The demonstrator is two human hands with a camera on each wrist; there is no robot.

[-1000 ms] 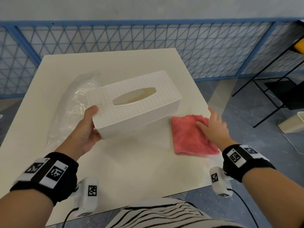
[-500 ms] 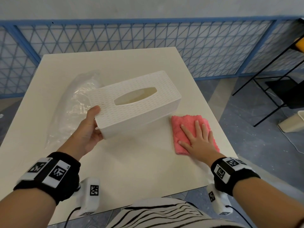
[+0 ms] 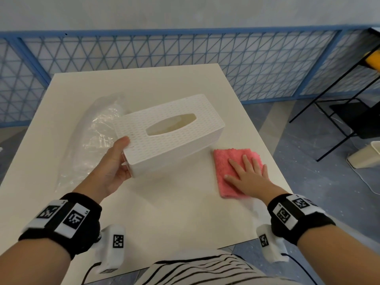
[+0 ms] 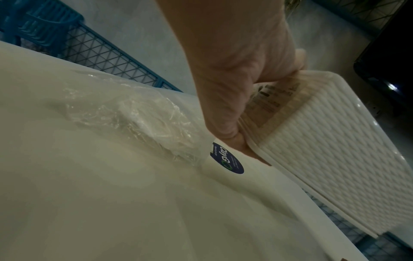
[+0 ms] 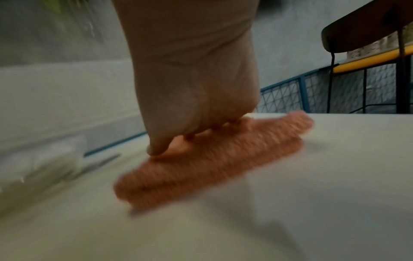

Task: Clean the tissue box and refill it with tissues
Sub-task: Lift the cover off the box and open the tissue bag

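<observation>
White table [image 3: 168, 212], seen from the head camera. Tissue box [image 3: 170, 136] sits mid-table, long axis running from about 8 o'clock to 2 o'clock, oval slot facing up; nothing but shadow can be made out through the slot. Its near end is tipped up off the surface, far end down by the table.

Left hand [image 3: 112, 169] grips the box's near-left end — thumb curled over the top edge, remaining fingers wrapped under and behind the end wall. Left wrist view shows the fingers [image 4: 225, 127] clamped against the ribbed side, a printed label just beside them.

Clear plastic wrapper [image 3: 94, 140] lies crumpled at 9 o'clock of the box, touching or nearly so; cannot tell which. A round dark sticker [image 4: 228, 160] shows on the white pack beneath the plastic.

Pink cloth [image 3: 230, 167] folded flat at 4 o'clock of the box, near the table's right edge, apart from the box. Right hand [image 3: 248, 177] lies palm-down on it — fingers straight, slightly spread, pressing the pile. Right wrist view blurred.
</observation>
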